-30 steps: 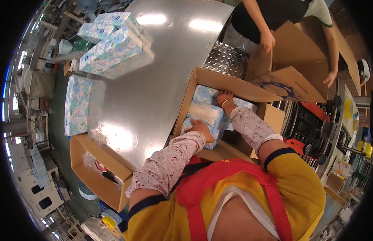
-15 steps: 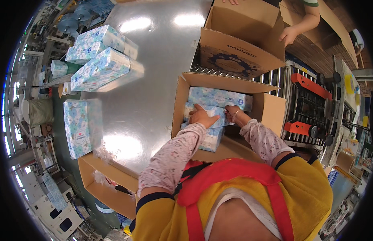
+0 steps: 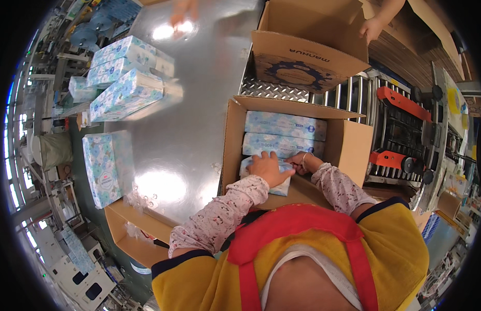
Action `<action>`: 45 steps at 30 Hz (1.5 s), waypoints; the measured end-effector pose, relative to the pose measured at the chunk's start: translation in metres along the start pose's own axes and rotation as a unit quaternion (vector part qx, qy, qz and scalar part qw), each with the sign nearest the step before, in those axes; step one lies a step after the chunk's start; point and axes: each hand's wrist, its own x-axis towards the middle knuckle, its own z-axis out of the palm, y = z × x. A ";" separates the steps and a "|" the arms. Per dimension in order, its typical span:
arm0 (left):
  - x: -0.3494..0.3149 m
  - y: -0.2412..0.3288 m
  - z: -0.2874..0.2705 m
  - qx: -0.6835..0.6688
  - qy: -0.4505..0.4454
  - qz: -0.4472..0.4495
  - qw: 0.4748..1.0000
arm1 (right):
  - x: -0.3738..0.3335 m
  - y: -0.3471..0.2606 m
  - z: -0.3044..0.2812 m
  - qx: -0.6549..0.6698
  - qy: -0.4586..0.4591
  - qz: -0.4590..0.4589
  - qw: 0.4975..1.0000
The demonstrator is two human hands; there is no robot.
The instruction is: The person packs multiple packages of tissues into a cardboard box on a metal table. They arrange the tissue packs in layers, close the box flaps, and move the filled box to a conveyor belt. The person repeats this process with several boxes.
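In an opened cardboard box (image 3: pixel 233 135) lie blue floral tissue packs: a far pack (image 3: pixel 285 125), a middle pack (image 3: pixel 280 145) and a near pack (image 3: pixel 278 187). My left hand (image 3: pixel 269 169) rests on the near pack, fingers stretched out toward the middle one. At the right end of that near pack, my right hand (image 3: pixel 303 163) has its fingers bent and closed on the wrapping; the fingertips are partly hidden. Between the near pack and the box's right wall, the brown bottom shows.
More tissue packs (image 3: pixel 127 94) stand on the metal table (image 3: pixel 199 114) at the left. A second cardboard box (image 3: pixel 297 62) sits beyond mine, with a co-worker's hand (image 3: pixel 372 28) at its edge. Another blurred hand (image 3: pixel 181 14) reaches over the table. Rollers (image 3: pixel 349 96) run at the right.
Both my hands have moved nearer to me, from the middle pack to the near one. The middle pack now lies uncovered beside the far pack. A co-worker's hand has moved left over the table.
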 end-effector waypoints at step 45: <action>-0.220 -0.443 0.126 -0.370 0.777 -0.337 0.382 | -0.146 -0.061 0.042 -0.312 0.172 -0.471 0.807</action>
